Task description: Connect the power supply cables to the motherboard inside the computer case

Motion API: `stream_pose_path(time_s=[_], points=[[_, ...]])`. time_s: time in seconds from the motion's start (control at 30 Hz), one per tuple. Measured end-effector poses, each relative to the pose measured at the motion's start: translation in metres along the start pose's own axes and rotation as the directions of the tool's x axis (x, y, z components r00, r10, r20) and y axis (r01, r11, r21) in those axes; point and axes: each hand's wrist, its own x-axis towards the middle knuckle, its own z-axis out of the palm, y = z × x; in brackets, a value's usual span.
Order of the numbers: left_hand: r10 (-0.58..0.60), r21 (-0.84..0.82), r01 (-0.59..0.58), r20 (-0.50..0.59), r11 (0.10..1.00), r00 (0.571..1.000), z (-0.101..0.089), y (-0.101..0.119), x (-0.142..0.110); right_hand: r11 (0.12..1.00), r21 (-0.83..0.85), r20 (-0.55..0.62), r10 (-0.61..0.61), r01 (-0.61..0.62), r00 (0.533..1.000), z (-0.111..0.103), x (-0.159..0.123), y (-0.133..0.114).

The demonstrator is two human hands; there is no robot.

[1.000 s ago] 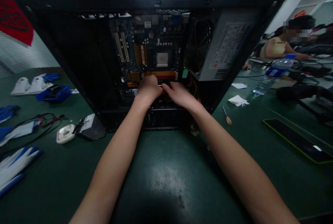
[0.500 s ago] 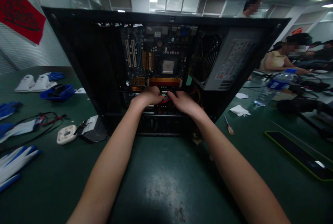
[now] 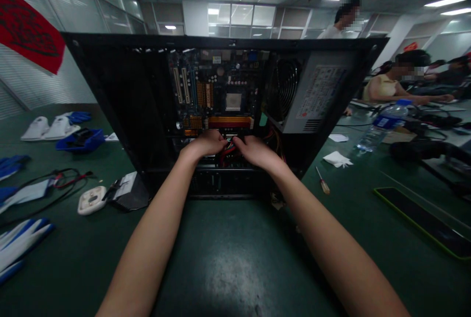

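An open black computer case [image 3: 110, 111] stands before me on the green table [image 3: 228, 248]. Inside are a motherboard [image 3: 217, 79] and, at the upper right, a grey power supply [image 3: 324, 93] with a round fan grille. Both hands reach into the lower part of the case, below the orange and red memory slots [image 3: 230, 122]. My left hand [image 3: 209, 143] and my right hand [image 3: 255, 150] are closed around a small bundle of coloured cables [image 3: 228, 148], red among them. The fingertips and the cable ends are partly hidden.
To the left are a blue tray [image 3: 81, 141], gloves [image 3: 24, 246], a white round-cornered object [image 3: 91, 200] and a grey-black box [image 3: 128, 192]. On the right lie a screwdriver [image 3: 323, 181], crumpled tissue [image 3: 337, 159], a water bottle [image 3: 384, 125] and a dark green-edged panel [image 3: 423, 219]. Other people are beyond.
My view has tilted up slightly, so the case sits lower in the picture. Both hands remain at the cables, with slightly more red wire showing between them.
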Motion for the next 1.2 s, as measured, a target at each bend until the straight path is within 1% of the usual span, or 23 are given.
stream_pose_path(time_s=[0.1, 0.2, 0.27, 0.37, 0.43, 0.53, 0.7, 0.8, 0.9, 1.2], points=[[-0.004, -0.001, 0.004, -0.013, 1.0, 1.0, 0.002, -0.003, 0.002, 1.0, 0.013, -0.001, -0.004, 0.004, 1.0, 0.0, -0.001, -0.001], [-0.054, 0.026, 0.054, -0.021, 0.998, 0.998, -0.001, 0.0, -0.001, 0.999, 0.039, -0.006, -0.008, 0.009, 1.0, -0.001, -0.001, -0.002], [-0.064, 0.046, 0.063, 0.007, 0.997, 0.998, -0.003, 0.005, -0.005, 0.999, 0.042, 0.004, -0.003, 0.003, 1.0, -0.001, -0.001, -0.002], [-0.026, 0.087, 0.019, 0.077, 0.996, 0.997, -0.007, 0.012, -0.012, 1.0, 0.025, 0.026, -0.001, 0.0, 1.0, -0.001, 0.0, -0.002], [-0.023, 0.124, 0.012, 0.084, 0.992, 0.996, -0.007, 0.016, -0.014, 1.0, 0.027, 0.022, -0.005, 0.004, 1.0, 0.0, 0.0, -0.001], [-0.05, 0.145, 0.042, 0.053, 0.989, 0.997, -0.007, 0.017, -0.013, 0.999, 0.038, 0.006, -0.005, 0.005, 1.0, 0.0, 0.0, 0.0], [-0.098, 0.123, 0.095, 0.015, 0.988, 0.995, -0.003, 0.007, -0.005, 0.999, 0.043, 0.002, 0.002, -0.002, 1.0, -0.001, 0.0, -0.002], [-0.087, 0.116, 0.086, 0.0, 0.99, 0.996, -0.001, 0.005, -0.002, 0.999, 0.053, -0.001, -0.006, 0.006, 1.0, -0.001, 0.0, -0.002], [-0.076, 0.138, 0.077, -0.014, 0.987, 0.997, -0.001, 0.006, -0.003, 0.997, 0.07, -0.006, -0.016, 0.016, 1.0, 0.0, 0.0, -0.001], [-0.117, 0.215, 0.133, -0.083, 0.968, 0.99, -0.002, 0.016, -0.008, 0.997, 0.076, -0.011, -0.02, 0.02, 1.0, -0.002, -0.001, -0.002]])
